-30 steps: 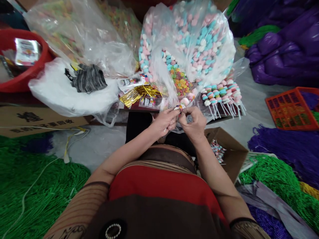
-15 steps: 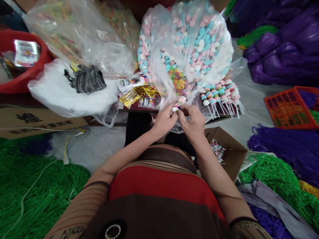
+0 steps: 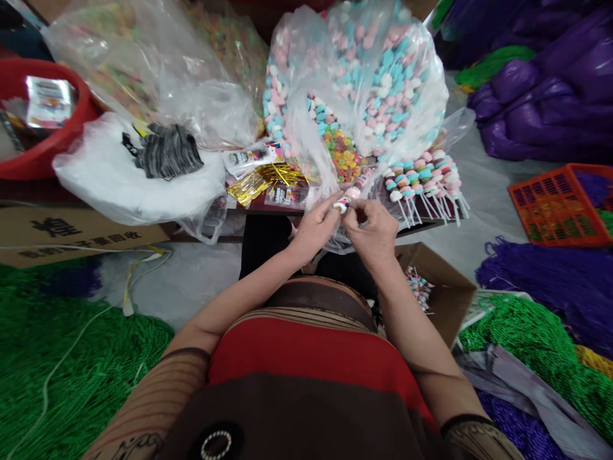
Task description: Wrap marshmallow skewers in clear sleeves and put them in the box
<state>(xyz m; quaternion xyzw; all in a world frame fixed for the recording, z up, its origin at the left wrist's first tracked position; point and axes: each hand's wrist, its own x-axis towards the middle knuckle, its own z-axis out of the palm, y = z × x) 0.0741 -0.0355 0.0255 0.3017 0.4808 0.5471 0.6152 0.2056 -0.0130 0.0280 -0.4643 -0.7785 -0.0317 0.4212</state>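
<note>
Marshmallow skewer (image 3: 348, 197) sits just above the centre of the frame, pinched between both hands. Around it, biggest first: green bead strands (image 3: 71, 358) fill the lower left; a clear bag of pastel marshmallows (image 3: 383, 83) bulges at upper centre; a red tub (image 3: 48, 160) sits upper left; an open cardboard box (image 3: 450, 300) lies right of centre; a row of skewers (image 3: 426, 179) fans out just right of the hands; gold twist ties (image 3: 263, 180) lie to their left. Left hand (image 3: 316, 227) and right hand (image 3: 376, 233) are both curled, fingertips closed on the skewer. Over the last second they have lifted slightly up-frame and its tip now pokes above the thumbs, so the fiddling goes on, grip unbroken
</note>
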